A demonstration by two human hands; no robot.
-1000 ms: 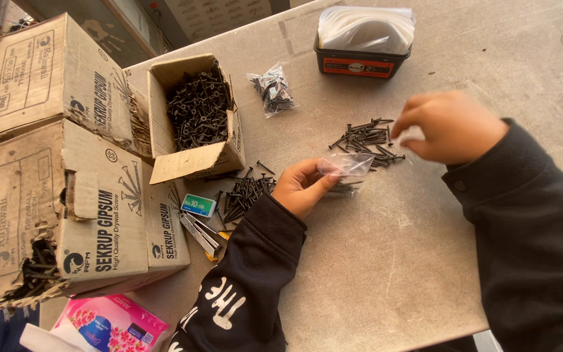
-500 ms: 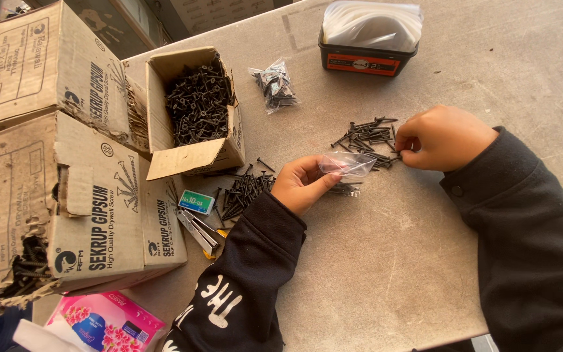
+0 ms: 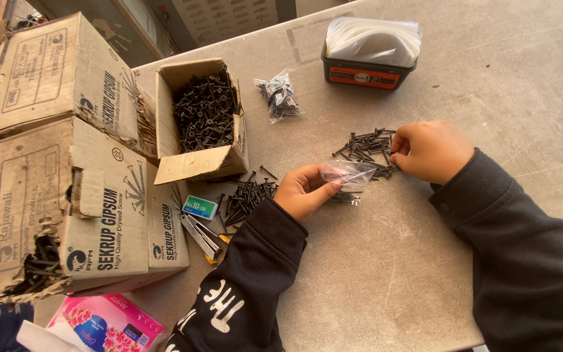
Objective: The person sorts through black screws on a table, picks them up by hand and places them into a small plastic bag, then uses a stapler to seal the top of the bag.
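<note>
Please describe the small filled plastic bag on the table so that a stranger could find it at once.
Start at the open cardboard box full of dark screws. Just to its right, on the grey table, lies a small clear bag of screws. Unlike the empty bag in the left hand, it is full and nobody touches it.

Soft daylight fills the scene, and the grey table looks bright and pale on the far right. Shadows are faint and small. The picture is sharp, but the edges bend a little.
</note>
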